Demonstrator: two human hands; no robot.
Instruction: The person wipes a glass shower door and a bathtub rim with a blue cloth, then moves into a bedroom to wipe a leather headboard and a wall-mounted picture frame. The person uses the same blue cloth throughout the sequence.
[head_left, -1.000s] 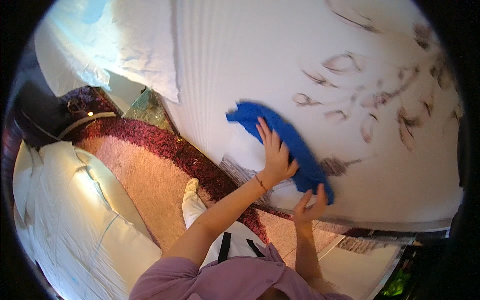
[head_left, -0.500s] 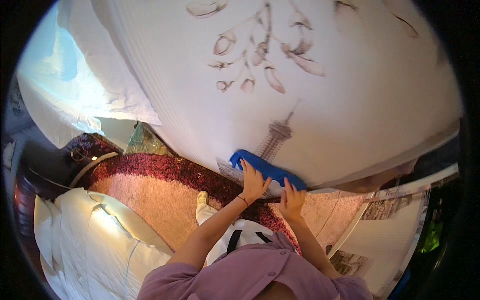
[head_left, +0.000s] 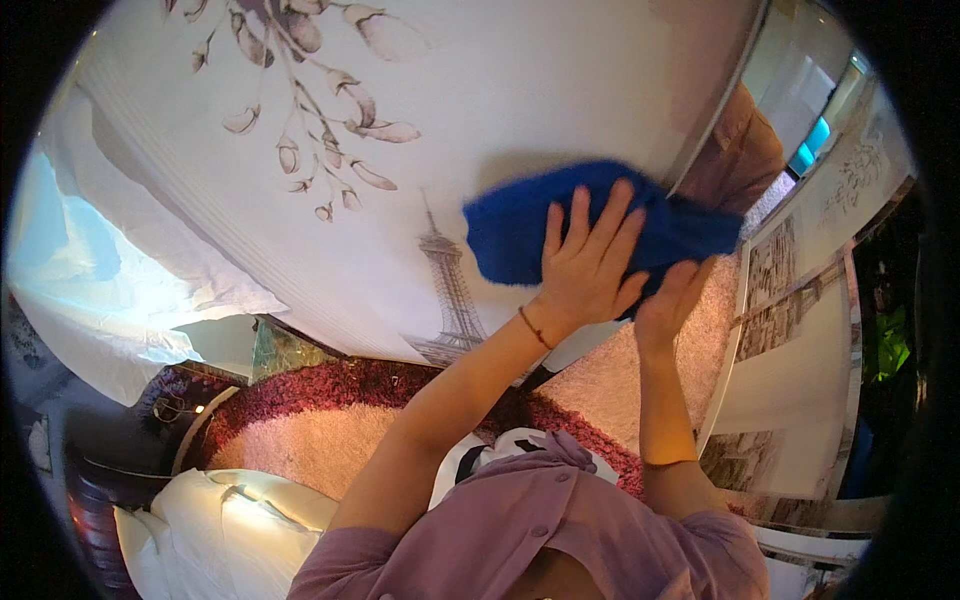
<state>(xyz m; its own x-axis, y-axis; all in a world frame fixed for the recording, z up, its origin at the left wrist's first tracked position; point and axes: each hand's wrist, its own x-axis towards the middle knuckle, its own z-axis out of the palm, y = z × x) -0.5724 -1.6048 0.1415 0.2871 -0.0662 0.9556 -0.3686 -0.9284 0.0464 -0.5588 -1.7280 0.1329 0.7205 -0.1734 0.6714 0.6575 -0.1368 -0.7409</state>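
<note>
A blue cloth lies spread against a large white panel printed with drooping flower buds and a lattice tower. My left hand rests flat on the cloth with its fingers apart, pressing it to the panel. At the cloth's lower right part, by the panel's edge, my right hand has its fingers close together around the fabric. Part of the right fingers is hidden against the cloth.
White sheeting hangs at the left, above a dark red and pink shaggy rug. A pale bundle lies at lower left. Another printed panel stands at the right, and a mirror-like edge strip runs beside the first panel.
Both hands have moved up and right with the cloth, from the panel's lower edge near the tower to its right edge. The cloth, earlier a narrow roll, is now spread wider. The view has shifted.
</note>
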